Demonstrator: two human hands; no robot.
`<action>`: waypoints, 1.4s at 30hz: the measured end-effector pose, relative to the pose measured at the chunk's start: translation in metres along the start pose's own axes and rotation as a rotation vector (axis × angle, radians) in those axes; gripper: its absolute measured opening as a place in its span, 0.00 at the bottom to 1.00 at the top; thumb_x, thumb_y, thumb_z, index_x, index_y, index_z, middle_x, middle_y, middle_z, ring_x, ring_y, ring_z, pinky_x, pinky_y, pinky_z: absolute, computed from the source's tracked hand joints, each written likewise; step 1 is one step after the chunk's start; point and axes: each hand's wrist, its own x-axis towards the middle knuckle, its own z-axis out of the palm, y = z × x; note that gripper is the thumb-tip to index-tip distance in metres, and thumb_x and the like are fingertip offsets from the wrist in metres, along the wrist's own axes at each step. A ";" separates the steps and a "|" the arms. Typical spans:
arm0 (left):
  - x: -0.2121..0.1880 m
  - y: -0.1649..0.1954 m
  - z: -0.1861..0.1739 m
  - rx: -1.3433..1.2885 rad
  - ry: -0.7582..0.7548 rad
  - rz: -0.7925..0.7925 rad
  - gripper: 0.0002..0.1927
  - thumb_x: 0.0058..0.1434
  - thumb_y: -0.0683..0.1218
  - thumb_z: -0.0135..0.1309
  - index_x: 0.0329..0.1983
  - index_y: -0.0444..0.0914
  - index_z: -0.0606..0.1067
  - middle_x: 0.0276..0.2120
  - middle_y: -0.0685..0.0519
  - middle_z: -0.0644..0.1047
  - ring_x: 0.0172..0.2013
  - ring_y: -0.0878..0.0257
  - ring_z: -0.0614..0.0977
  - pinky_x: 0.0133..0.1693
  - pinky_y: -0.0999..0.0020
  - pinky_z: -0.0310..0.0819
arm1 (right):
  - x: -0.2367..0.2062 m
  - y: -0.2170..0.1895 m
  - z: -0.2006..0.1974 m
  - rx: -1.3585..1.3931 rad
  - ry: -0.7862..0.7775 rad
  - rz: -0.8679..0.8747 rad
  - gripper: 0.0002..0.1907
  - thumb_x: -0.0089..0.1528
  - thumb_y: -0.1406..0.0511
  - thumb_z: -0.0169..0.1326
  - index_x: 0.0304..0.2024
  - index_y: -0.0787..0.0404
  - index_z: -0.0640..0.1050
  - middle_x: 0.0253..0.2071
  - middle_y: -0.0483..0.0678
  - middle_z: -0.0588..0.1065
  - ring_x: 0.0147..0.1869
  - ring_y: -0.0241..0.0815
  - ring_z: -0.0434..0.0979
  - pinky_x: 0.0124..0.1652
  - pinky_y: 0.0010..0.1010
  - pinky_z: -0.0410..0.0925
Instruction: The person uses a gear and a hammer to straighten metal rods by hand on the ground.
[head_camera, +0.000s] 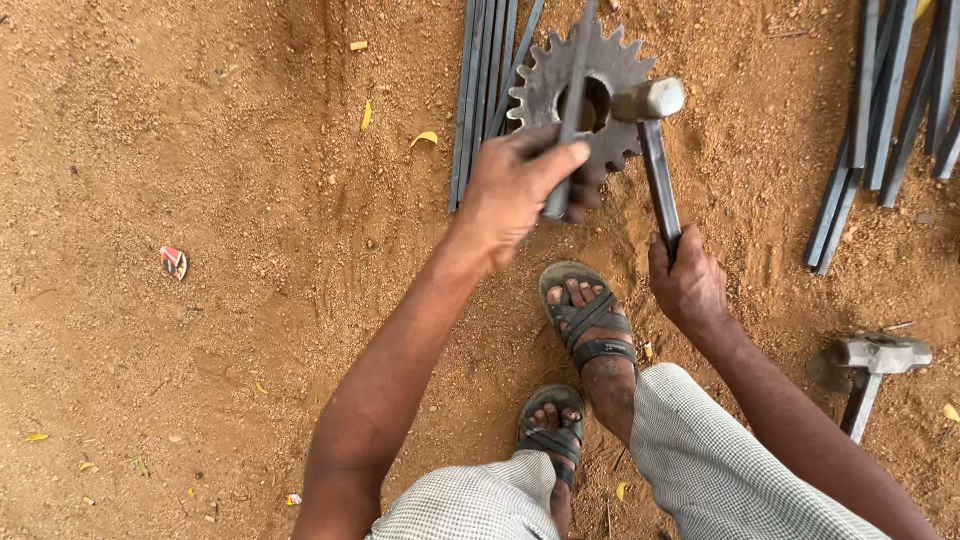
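From the head camera we are looking straight down at our own arms over sandy, reddish ground (200, 200). Our left hand (515, 190) is clenching its fingers around a flat steel rod (575, 80), holding it so that it is lying across the bore of a big toothed gear wheel (560, 85) resting on the ground. Our right hand (688, 285) is gripping the dark handle of a hammer (655, 140), fingers wrapped tight near the handle's end, and the hammer's pale head is sitting just beside the rod, over the gear's right edge.

The risks we are judging from here are plain. Our left thumb and fingers are lying very near the hammer head, so a blow landing slightly off could be catching them instead of the rod. The rod is spanning an open hole, so a glancing strike could be making it spring or twist out of our grip. The gear is only resting on loose sand, and it could be shifting or tilting under a hit. Our sandalled feet (585, 315) are planted close below the gear with toes bare, so a slipping rod or a dropped hammer could be landing on them.

Beside the gear a bundle of similar steel rods (480, 100) is lying on the ground, more rods (880, 110) are lying at the upper right, and a second hammer (872, 365) is lying well apart at the right.
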 end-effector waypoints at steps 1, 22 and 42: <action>0.005 -0.001 -0.012 0.072 0.032 0.003 0.17 0.66 0.45 0.58 0.53 0.28 0.77 0.33 0.45 0.83 0.28 0.59 0.86 0.27 0.65 0.86 | 0.001 0.002 0.000 0.002 0.009 -0.010 0.16 0.75 0.58 0.45 0.42 0.66 0.68 0.23 0.55 0.73 0.12 0.37 0.66 0.07 0.34 0.65; -0.011 -0.072 -0.054 1.660 0.741 0.447 0.38 0.55 0.50 0.65 0.69 0.37 0.66 0.55 0.27 0.69 0.54 0.37 0.74 0.51 0.39 0.76 | -0.037 -0.010 -0.038 0.068 -0.042 0.055 0.17 0.74 0.56 0.43 0.45 0.64 0.69 0.23 0.52 0.73 0.14 0.39 0.68 0.10 0.35 0.65; -0.315 -0.027 0.093 1.174 0.278 0.031 0.22 0.66 0.52 0.55 0.61 0.40 0.78 0.45 0.44 0.85 0.43 0.56 0.87 0.47 0.59 0.81 | -0.301 0.103 -0.092 -0.137 -0.143 0.085 0.22 0.70 0.48 0.46 0.45 0.59 0.76 0.32 0.55 0.77 0.33 0.53 0.78 0.36 0.50 0.74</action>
